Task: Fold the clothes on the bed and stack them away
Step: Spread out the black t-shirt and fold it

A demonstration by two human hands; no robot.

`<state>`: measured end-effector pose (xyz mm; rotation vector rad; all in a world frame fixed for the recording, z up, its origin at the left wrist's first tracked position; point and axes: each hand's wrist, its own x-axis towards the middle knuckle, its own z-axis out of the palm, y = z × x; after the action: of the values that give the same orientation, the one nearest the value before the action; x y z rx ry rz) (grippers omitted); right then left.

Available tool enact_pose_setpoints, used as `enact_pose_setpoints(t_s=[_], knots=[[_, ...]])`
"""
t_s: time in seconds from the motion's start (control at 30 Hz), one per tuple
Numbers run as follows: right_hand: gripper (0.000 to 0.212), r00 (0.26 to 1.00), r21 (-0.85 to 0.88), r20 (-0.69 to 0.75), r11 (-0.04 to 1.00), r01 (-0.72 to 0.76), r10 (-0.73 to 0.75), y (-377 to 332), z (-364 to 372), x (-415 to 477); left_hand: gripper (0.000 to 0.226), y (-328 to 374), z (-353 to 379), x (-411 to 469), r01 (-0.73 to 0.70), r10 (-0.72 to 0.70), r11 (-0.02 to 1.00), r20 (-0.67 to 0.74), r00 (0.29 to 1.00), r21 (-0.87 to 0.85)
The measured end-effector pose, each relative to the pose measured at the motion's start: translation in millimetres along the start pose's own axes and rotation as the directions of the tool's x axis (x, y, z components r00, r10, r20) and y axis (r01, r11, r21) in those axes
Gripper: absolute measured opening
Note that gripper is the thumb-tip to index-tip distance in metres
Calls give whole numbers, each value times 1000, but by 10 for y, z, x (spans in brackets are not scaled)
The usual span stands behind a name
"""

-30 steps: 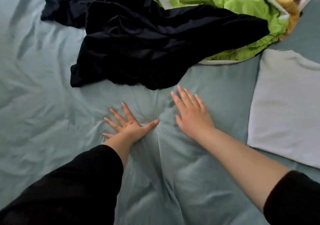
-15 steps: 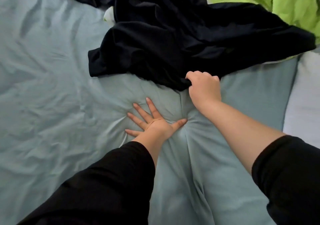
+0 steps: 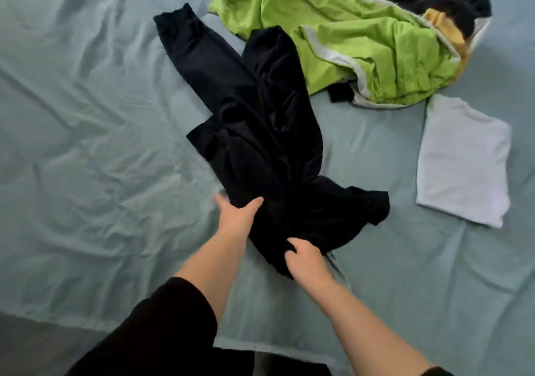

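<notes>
From the head view, the black garment [image 3: 260, 144] lies in a crumpled strip down the middle of the bed [image 3: 86, 144], its near end bunched at my hands and 1 long cuffed limb trailing away towards the far side. Whether it is trousers or a long-sleeved top I cannot tell from this. The step, as I judge it, is laying it out flat for the first fold. To do that well I should find the 2 corners of the near edge, draw them apart until the cloth is taut, then set it down on the bare sheet to my left, well apart from the green garment [image 3: 362, 51] and the folded white piece [image 3: 463, 158] on my right, and smooth out the twist in the middle before folding. My left hand [image 3: 236, 216] grips the left edge, thumb lying on top of the cloth and fingers tucked beyond it, with the forearm reaching straight forward. My right hand [image 3: 307, 262] sits nearer to me, fingers curled in and pinching the bunched near end, wrist angled inward. The 2 hands are close together, so they have room to spread.
</notes>
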<state>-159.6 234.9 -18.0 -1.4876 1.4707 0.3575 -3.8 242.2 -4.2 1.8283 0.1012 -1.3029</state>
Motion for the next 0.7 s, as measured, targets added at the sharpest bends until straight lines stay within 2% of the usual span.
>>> enact_pose_setpoints(t_s=[0.07, 0.13, 0.23, 0.33, 0.37, 0.43, 0.5, 0.57, 0.63, 0.7], knots=[[47, 997, -11, 74, 1000, -26, 27, 99, 93, -320, 76, -113, -155, -141, -72, 74, 986, -9, 997, 147], [37, 997, 14, 70, 999, -40, 39, 213, 85, -567, 60, -253, -315, -275, -99, 99, 954, 13, 995, 284], [18, 998, -9, 34, 999, -50, 51, 408, 4, -802, 57, -509, -498, -498, -6, -33, 946, 115, 993, 323], [35, 990, -174, 140, 985, 9, 16, 604, -100, -914, 56, -776, -586, -670, 102, -155, 931, 126, 980, 349], [43, 994, -181, 106, 982, 60, -41, 652, -165, -921, 57, -848, -594, -703, 120, -163, 929, 96, 982, 349], [52, 973, -129, -125, 975, 180, -196, 696, -338, -847, 74, -896, -567, -745, 131, -134, 930, -15, 991, 343], [62, 921, -186, -317, 967, 173, -226, 656, -528, -626, 102, -866, -492, -742, 110, -71, 937, -127, 989, 330], [69, 937, -362, -293, 929, 76, -191, 587, -641, -350, 121, -843, -368, -688, 74, -19, 925, -149, 989, 373], [52, 963, -532, -175, 843, 85, -207, 528, -664, -70, 124, -831, -247, -607, 84, -15, 895, -159, 987, 439], [23, 966, -556, -67, 814, 170, -248, 480, -677, 105, 108, -826, -161, -529, 75, 8, 876, -171, 985, 476]])
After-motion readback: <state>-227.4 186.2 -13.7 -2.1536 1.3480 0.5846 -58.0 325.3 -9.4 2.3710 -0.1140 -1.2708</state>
